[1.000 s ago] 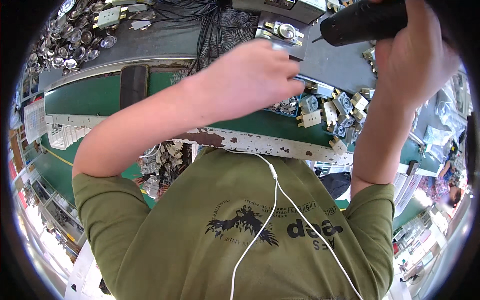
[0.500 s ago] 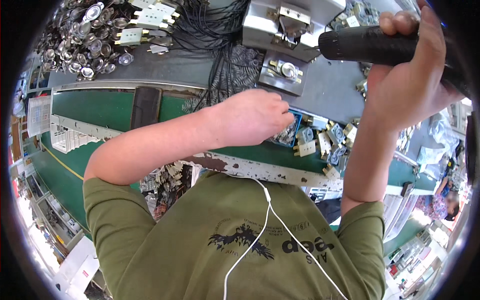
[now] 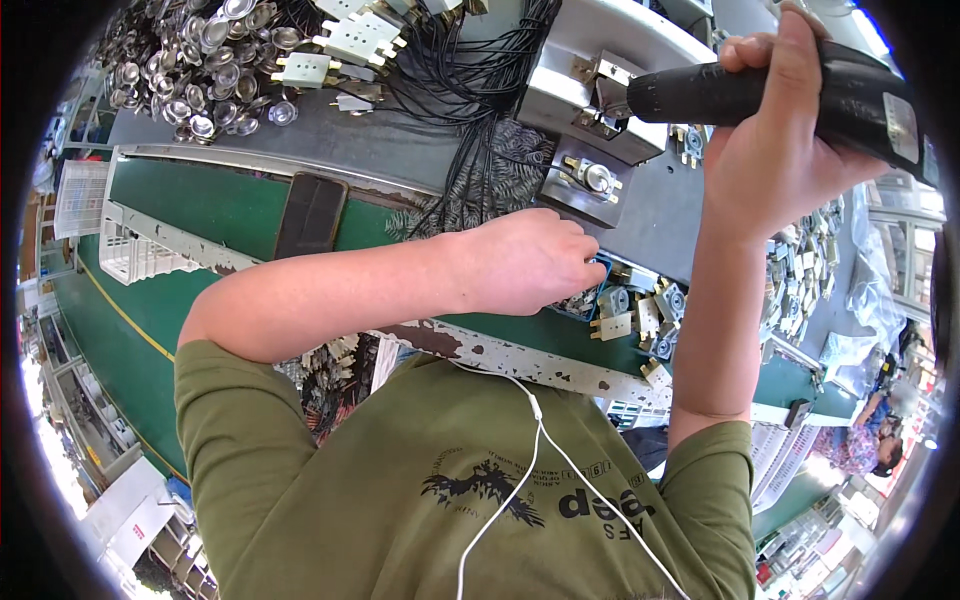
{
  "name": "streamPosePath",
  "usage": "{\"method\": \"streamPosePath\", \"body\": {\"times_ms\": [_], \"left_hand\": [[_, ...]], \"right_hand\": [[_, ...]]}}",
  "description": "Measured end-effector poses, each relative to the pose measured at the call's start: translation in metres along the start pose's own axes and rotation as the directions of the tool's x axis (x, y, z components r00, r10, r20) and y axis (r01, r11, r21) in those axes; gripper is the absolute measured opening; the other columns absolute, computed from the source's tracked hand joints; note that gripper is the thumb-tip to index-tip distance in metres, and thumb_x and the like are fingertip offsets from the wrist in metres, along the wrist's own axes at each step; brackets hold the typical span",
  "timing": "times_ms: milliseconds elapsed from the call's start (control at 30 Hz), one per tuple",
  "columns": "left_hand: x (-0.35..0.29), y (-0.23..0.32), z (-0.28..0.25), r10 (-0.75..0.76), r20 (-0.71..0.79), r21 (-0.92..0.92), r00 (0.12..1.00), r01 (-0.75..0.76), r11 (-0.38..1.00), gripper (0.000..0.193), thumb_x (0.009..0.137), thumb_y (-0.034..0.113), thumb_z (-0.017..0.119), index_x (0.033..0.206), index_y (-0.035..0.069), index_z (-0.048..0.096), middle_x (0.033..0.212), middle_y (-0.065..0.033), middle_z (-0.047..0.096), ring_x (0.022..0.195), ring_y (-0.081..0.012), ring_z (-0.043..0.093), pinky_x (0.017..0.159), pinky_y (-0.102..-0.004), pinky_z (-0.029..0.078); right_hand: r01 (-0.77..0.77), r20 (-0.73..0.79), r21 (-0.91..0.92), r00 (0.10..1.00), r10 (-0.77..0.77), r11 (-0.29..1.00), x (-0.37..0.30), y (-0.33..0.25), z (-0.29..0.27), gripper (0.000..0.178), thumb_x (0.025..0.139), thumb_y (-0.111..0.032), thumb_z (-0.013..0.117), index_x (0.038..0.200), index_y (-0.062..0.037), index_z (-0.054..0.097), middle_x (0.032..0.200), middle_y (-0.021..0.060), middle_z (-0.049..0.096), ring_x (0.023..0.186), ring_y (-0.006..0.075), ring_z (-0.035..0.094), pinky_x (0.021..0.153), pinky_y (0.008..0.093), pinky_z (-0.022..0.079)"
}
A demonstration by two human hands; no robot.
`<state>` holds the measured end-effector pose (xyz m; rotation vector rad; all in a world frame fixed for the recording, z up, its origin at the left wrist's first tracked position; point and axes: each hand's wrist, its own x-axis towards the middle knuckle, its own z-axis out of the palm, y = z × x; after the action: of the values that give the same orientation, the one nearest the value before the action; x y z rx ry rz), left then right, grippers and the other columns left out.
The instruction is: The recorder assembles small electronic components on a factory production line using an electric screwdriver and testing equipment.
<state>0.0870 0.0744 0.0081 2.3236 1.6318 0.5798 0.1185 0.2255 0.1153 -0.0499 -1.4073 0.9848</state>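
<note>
My right hand [image 3: 775, 150] is wrapped around a black electric screwdriver [image 3: 690, 96], held nearly level. Its tip end reaches the opening of a metal fixture [image 3: 650, 35], where a small metal part shows; whether the bit touches it cannot be made out. My left hand [image 3: 535, 262] is closed, fingers curled down at a small blue tray [image 3: 603, 285] of small metal pieces. What the fingertips hold, if anything, is hidden. Just beyond the left hand, a thermostat-like part [image 3: 595, 177] with a round metal disc and brass terminals sits on a metal block [image 3: 575, 205].
Round metal caps [image 3: 215, 75] are heaped at the far left, beside white terminal blocks [image 3: 360, 38]. Black wires [image 3: 480, 95] run down the middle. Assembled switch-like parts [image 3: 648, 315] lie right of the tray, with more [image 3: 805, 270] beyond my right arm. A dark phone-like slab [image 3: 311, 215] lies left.
My right hand has moved left with the screwdriver, bringing its tip end to the fixture opening. The whole view has shifted slightly. My left hand stays closed at the blue tray.
</note>
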Motion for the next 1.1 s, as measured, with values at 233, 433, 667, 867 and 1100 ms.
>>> {"method": "streamPosePath", "body": {"times_ms": [233, 433, 667, 867, 1100], "left_hand": [[0.001, -0.002, 0.0, 0.014, 0.016, -0.005, 1.0, -0.014, 1.0, 0.017, 0.076, 0.009, 0.071, 0.091, 0.003, 0.067, 0.082, -0.012, 0.068, 0.082, -0.0311, 0.071, 0.074, -0.0431, 0.058], [0.002, -0.001, -0.002, -0.031, 0.005, -0.056, 1.0, 0.031, 0.998, 0.016, 0.078, 0.01, 0.067, 0.092, 0.001, 0.067, 0.081, -0.0145, 0.068, 0.082, -0.0327, 0.071, 0.075, -0.0436, 0.059], [-0.001, 0.005, -0.015, -0.062, -0.056, -0.095, 0.997, 0.057, 0.994, 0.015, 0.079, 0.008, 0.065, 0.092, 0.0, 0.065, 0.079, -0.0144, 0.066, 0.081, -0.0339, 0.07, 0.075, -0.0449, 0.058], [-0.004, 0.006, -0.028, -0.073, -0.097, -0.093, 0.993, 0.064, 0.994, 0.015, 0.079, 0.006, 0.067, 0.093, 0.0, 0.064, 0.085, -0.0154, 0.065, 0.085, -0.0332, 0.069, 0.077, -0.044, 0.058], [-0.004, 0.002, -0.037, -0.09, -0.166, -0.083, 0.982, 0.077, 0.994, 0.011, 0.079, 0.005, 0.067, 0.088, 0.001, 0.062, 0.082, -0.0146, 0.064, 0.083, -0.033, 0.069, 0.076, -0.0434, 0.057]], "right_hand": [[-0.092, 0.185, -0.117, 0.976, 0.113, 0.989, 0.003, -0.007, 0.007, 0.023, 0.094, 0.0, 0.069, 0.113, 0.0022, 0.056, 0.087, 0.01, 0.067, 0.061, 0.0122, 0.062, 0.055, 0.0257, 0.051], [-0.173, 0.249, -0.154, 0.946, 0.208, 0.973, 0.015, -0.001, 0.014, 0.025, 0.092, 0.0, 0.072, 0.112, 0.0024, 0.057, 0.089, 0.0089, 0.068, 0.062, 0.0118, 0.063, 0.055, 0.025, 0.051], [-0.13, 0.116, -0.017, 0.985, 0.131, 0.991, 0.009, -0.005, 0.025, 0.02, 0.093, -0.003, 0.071, 0.109, 0.0016, 0.062, 0.091, 0.009, 0.07, 0.065, 0.0118, 0.065, 0.056, 0.0239, 0.051], [-0.459, 0.569, 0.008, 0.733, 0.373, 0.888, 0.048, 0.022, 0.004, 0.029, 0.089, -0.013, 0.073, 0.113, 0.0019, 0.067, 0.109, 0.0107, 0.071, 0.081, 0.0165, 0.067, 0.075, 0.0306, 0.056], [-0.481, 0.631, 0.134, 0.716, 0.3, 0.866, 0.042, 0.026, 0.018, 0.049, 0.089, -0.005, 0.071, 0.133, 0.0025, 0.051, 0.112, 0.0121, 0.071, 0.097, 0.0203, 0.071, 0.08, 0.0339, 0.06]]}}
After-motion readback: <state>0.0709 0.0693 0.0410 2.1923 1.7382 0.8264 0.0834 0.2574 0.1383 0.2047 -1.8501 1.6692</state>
